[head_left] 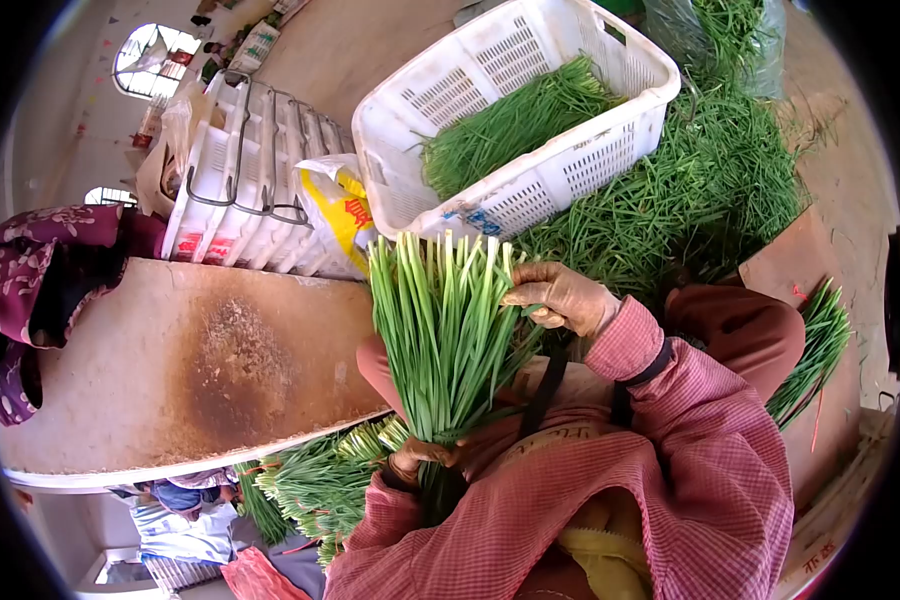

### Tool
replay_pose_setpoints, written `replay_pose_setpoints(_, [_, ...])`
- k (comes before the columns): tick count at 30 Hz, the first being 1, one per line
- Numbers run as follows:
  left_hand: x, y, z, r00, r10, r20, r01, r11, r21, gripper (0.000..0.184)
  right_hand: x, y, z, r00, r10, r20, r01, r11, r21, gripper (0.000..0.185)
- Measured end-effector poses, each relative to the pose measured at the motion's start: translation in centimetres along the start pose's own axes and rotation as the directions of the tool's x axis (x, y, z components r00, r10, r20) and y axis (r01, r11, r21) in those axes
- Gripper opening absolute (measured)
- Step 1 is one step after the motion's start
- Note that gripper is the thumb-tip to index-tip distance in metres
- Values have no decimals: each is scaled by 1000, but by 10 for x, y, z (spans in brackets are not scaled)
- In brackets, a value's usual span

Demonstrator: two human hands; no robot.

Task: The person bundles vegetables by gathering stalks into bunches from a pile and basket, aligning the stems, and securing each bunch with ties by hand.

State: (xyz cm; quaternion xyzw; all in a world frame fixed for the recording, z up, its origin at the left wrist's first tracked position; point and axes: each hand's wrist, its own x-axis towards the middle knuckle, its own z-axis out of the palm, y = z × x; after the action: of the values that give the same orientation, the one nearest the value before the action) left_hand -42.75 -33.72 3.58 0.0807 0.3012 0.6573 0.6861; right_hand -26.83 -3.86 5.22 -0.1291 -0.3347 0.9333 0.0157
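The left hand (422,462) is closing around the leafy lower part of a bunch of green stalks (438,345), which is standing over the person's lap with its pale ends pointing toward the white crate (515,120). The right hand (560,297) is holding a narrow grip on stalks at the bunch's right edge, near those ends. The crate is holding more greens (520,125), while a loose green pile (700,180) is lying beside it and a stained board (235,365) is extending to the left.
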Motion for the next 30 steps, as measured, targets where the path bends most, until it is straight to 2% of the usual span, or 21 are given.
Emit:
replay_pose_setpoints(1, [-3,0,-3,998,-59,13,59,997,40,44,-3,1,-2,999,7,40,-9,999,47,14])
replay_pose_setpoints(4, [-14,1,-6,970,-237,46,223,953,205,43,-19,-10,-4,990,106,-88,-126,954,-272,23])
replay_pose_setpoints(7, [-13,12,2,947,-319,41,293,910,293,41,-36,-15,-9,978,129,-166,-169,953,-252,23])
replay_pose_setpoints(9, [-12,22,8,935,-353,22,326,883,338,41,-45,-25,-29,981,-8,-192,2,1000,-30,16])
replay_pose_setpoints(11, [-10,37,10,923,-385,-10,358,849,388,40,-43,-38,-88,973,-231,-10,224,929,296,13])
replay_pose_setpoints(12, [-8,46,12,916,-400,-34,377,829,413,39,-56,-55,-103,910,-250,-330,379,826,418,13])
replay_pose_setpoints(13, [-6,55,12,910,-409,-72,397,807,437,39,-64,-76,-105,704,-260,-660,585,740,332,17])
replay_pose_setpoints(14, [-6,66,10,898,-420,-128,427,766,481,33,-67,-76,-129,551,-474,-687,752,639,161,18])
replay_pose_setpoints(16, [10,79,46,925,-333,-180,379,794,475,31,-74,-72,-164,517,-427,-742,164,900,-404,24])
replay_pose_setpoints(17, [20,85,62,944,-243,-225,324,820,472,29,-71,-65,-163,514,-432,-741,171,898,-405,24])
replay_pose_setpoints(18, [28,91,66,945,-241,-221,320,818,478,29,-66,-51,-159,437,-381,-815,-412,721,-557,36])
replay_pose_setpoints(19, [34,100,70,928,-290,-236,361,858,366,28,-61,-34,-152,325,-390,-862,-848,284,-448,51])
replay_pose_setpoints(20, [44,110,75,910,-338,-241,396,882,257,28,-56,-23,-140,216,-463,-859,-966,-227,-121,66])
replay_pose_setpoints(21, [53,115,83,913,-331,-236,390,879,273,28,-52,-8,-112,380,-450,-808,-915,-314,-254,76])
replay_pose_setpoints(22, [58,118,91,906,-332,-263,393,891,228,28,-54,-18,-52,611,-93,-786,-783,-215,-584,81])
replay_pose_setpoints(24, [66,122,96,902,-334,-272,391,901,190,29,-30,38,-24,949,275,-157,-249,344,-905,85])
replay_pose_setpoints(25, [68,121,95,907,-331,-260,388,897,212,29,-9,81,-19,912,312,266,-20,682,-731,89])
replay_pose_setpoints(26, [67,119,93,918,-298,-261,366,890,272,29,3,98,-3,892,245,380,-92,921,-378,89])
replay_pose_setpoints(27, [64,117,88,928,-263,-263,343,881,327,30,15,115,14,856,173,488,-216,976,33,89])
replay_pose_setpoints(28, [57,116,76,928,-297,-224,365,845,391,34,22,85,36,842,18,539,-130,977,170,84])
replay_pose_setpoints(30, [35,106,66,934,-254,-251,354,754,553,38,53,51,38,935,-169,312,-80,757,648,74])
